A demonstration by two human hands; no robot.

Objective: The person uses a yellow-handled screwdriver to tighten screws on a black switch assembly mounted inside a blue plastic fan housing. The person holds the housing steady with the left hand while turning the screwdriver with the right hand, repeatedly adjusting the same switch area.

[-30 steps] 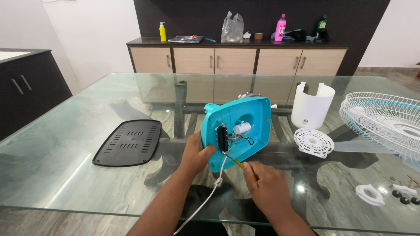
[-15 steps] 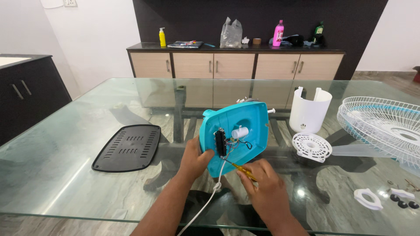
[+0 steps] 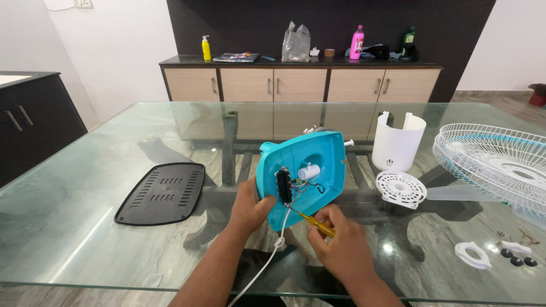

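Showing, at the centre of the frame, a turquoise plastic fan base housing [image 3: 304, 170] held tilted on edge above the glass-topped bench [image 3: 85, 227], its open underside facing the camera. The left hand [image 3: 250, 207] grips the housing's lower left edge, fingers closed around it. The right hand [image 3: 341, 244] has its fingers closed on a yellow-handled screwdriver [image 3: 313, 223], whose tip reaches a black component strip [image 3: 284, 186] inside the housing. A white power cord [image 3: 267, 258] hangs from the housing between the forearms. At left lies a black slotted plastic cover plate [image 3: 162, 193]; at right, a white cylindrical shell [image 3: 398, 142], a white round vented disc [image 3: 401, 187] and a white wire fan guard [image 3: 500, 167].
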